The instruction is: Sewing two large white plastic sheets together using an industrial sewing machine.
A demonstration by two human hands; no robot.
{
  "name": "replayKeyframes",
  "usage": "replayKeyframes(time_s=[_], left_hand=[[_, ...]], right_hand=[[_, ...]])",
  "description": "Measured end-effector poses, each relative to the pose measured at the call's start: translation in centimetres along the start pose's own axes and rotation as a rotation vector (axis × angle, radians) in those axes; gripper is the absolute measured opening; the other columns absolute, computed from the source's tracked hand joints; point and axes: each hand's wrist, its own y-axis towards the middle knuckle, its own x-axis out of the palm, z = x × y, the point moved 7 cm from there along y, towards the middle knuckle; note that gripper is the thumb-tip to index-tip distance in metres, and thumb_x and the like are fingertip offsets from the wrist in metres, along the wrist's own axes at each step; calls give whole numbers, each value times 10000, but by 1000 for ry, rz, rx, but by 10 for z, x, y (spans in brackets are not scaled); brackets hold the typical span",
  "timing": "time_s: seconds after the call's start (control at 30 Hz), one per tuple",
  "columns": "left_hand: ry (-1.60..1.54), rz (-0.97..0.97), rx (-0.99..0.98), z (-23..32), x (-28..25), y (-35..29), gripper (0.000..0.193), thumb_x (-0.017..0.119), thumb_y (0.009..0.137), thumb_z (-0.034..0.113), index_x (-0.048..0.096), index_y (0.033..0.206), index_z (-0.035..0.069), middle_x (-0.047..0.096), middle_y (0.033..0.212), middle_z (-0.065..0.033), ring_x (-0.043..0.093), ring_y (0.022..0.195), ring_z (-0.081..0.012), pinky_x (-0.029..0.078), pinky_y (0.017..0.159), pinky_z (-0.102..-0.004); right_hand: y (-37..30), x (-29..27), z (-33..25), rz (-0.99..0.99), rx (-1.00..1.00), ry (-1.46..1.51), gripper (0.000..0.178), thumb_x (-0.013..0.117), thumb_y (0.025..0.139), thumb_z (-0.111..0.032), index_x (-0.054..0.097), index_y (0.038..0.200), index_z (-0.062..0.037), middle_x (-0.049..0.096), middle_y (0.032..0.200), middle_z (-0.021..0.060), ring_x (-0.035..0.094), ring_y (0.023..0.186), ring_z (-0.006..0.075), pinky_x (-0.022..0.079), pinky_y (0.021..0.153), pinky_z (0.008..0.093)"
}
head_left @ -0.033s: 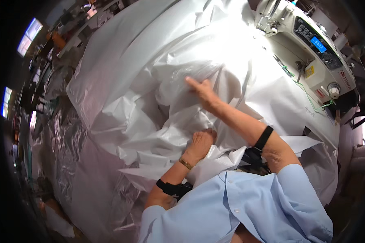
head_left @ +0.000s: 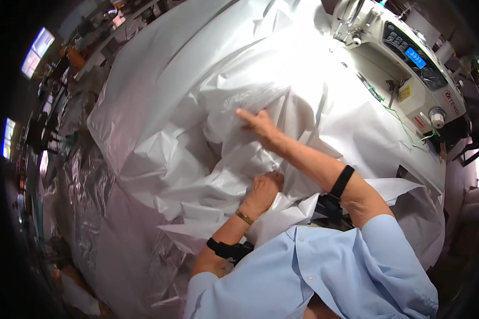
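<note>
A large heap of white plastic-like sheeting point(head_left: 167, 165) lies crumpled in front of me. My left hand point(head_left: 266, 190) is closed on a gathered fold of it, close to my body; its fingertips are partly tucked out of sight. Farther off, my right hand point(head_left: 259, 126) is over the sheeting with its index finger stretched out and its thumb apart. Nothing shows in the right hand, and whether it touches the surface is hard to tell. Part of the sheeting runs rightward toward a white sewing machine point(head_left: 436, 94).
The sewing machine has a small lit blue display point(head_left: 415, 57) and a round knob point(head_left: 437, 117). Green thread point(head_left: 404, 126) trails over its bed. Bright lamplight washes out the sheeting near the needle. Greyish clear film point(head_left: 88, 196) hangs at the left, before a cluttered background.
My right hand has shifted slightly left and nearer to me, over the sheeting. My left hand keeps its hold in almost the same place.
</note>
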Motion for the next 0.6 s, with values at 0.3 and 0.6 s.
replayKeyframes(time_s=[0.3, 0.6], left_hand=[[-36, 177, -113, -14, -42, 21, 61, 561, 874, 30, 621, 870, 22, 606, 821, -170, 644, 813, -321, 516, 665, -399], [195, 294, -307, -96, -51, 56, 309, 598, 923, 68, 608, 1217, -29, 648, 1161, -196, 626, 1025, -353, 521, 873, -436]], right_hand=[[-59, 91, -154, -443, -1304, -650, 320, 579, 1004, -197, 588, 1289, -54, 668, 1208, 181, 675, 1058, 254, 526, 966, 363], [-90, -7, -244, -905, -691, -211, 422, 639, 955, -337, 635, 1231, -18, 659, 1245, 141, 616, 1133, 292, 481, 989, 483]])
